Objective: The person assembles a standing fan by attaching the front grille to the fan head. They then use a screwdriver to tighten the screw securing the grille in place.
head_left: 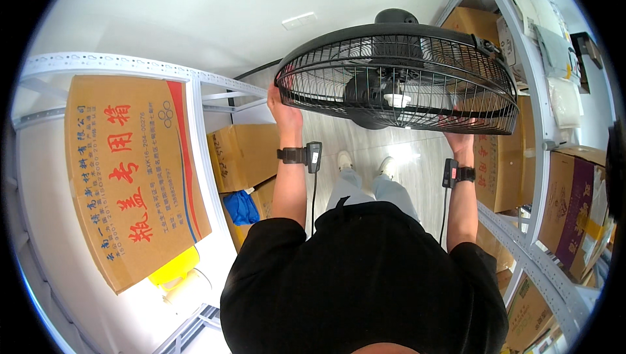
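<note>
The person's left grip (285,113) holds the left rim of a black wire-caged fan head (398,70); the right grip (460,139) holds its lower right, partly seen through the wires. A large printed cardboard box (130,178) sits on the white metal rack (195,113) at left, near a blue plastic bag (241,207); more cartons (508,165) stand at right
</note>
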The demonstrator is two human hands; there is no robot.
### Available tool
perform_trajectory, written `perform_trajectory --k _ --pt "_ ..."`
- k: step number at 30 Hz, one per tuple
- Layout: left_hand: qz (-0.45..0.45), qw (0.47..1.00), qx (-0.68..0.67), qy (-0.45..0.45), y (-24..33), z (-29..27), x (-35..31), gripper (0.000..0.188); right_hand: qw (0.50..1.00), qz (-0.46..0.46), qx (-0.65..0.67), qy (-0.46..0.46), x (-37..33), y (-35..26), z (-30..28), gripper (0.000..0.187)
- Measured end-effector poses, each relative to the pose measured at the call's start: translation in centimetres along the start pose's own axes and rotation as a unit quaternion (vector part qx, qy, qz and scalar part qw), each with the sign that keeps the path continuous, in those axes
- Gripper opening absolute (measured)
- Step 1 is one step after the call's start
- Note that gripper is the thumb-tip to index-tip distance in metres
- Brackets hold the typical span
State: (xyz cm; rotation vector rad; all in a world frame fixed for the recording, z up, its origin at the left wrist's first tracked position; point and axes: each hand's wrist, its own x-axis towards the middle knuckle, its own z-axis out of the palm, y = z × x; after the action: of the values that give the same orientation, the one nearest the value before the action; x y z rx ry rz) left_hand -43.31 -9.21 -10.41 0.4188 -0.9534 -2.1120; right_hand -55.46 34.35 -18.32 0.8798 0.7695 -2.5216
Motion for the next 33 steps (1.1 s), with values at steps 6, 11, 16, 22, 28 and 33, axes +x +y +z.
perform_trajectory --k 6,11,16,22,28,33 --pt "-0.039 0.998 -0.044 -0.018 0.1 -1.4 -0.6 0.044 0.994 -0.07 -0.073 -0.052 0.6 0.3 -1.5 0.059" --pt "-0.005 0.997 0.008 -0.08 -0.3 -0.8 -0.4 0.052 0.984 -0.056 -0.101 -0.132 2.4 -0.8 -5.6 0.061" --pt "0.064 0.931 0.318 -0.168 0.1 -2.1 -0.6 0.058 0.989 0.002 -0.134 -0.058 0.4 -0.7 -2.1 0.066" --pt "0.165 0.871 0.428 -0.177 0.5 -1.6 -0.7 0.041 0.992 -0.02 -0.093 -0.088 -0.4 0.1 -1.6 0.064" --pt "0.368 0.676 0.61 -0.191 0.9 -4.8 0.2 0.043 0.988 -0.063 -0.041 -0.137 -3.0 1.2 0.0 0.06" --pt "0.089 0.962 0.223 -0.127 2.1 2.2 -1.7 0.066 0.985 -0.002 -0.003 -0.174 -3.3 0.6 -2.0 0.054"
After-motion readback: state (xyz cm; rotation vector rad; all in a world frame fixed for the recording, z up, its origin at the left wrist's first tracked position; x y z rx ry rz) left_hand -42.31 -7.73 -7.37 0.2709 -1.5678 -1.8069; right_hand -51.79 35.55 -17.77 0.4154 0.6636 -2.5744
